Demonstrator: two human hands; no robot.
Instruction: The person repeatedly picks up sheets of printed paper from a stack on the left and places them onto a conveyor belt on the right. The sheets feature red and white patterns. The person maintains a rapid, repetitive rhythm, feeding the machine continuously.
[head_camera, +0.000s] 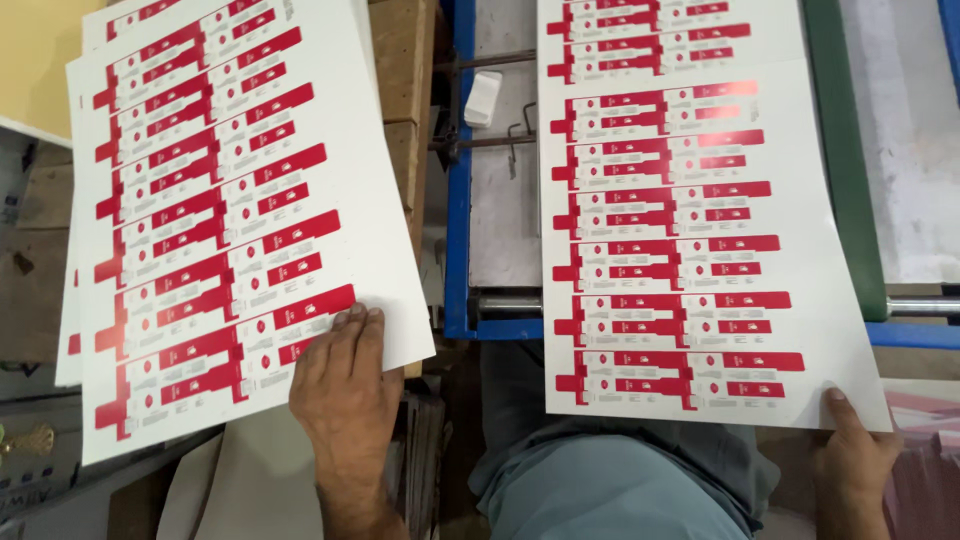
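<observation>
Fingers of my left hand (345, 390) lie flat and spread on the near edge of a white cardboard sheet printed with red carton blanks (230, 210), topping a stack at left. My right hand (850, 460) pinches the near corner of a matching printed sheet (690, 230), lying farther right over the blue-framed metal machine bed (460, 200).

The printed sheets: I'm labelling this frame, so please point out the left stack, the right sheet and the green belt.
left stack (385, 250), head view, bare white margin.
right sheet (830, 330), head view, white right margin.
green belt (850, 170), head view, mid-length.
</observation>
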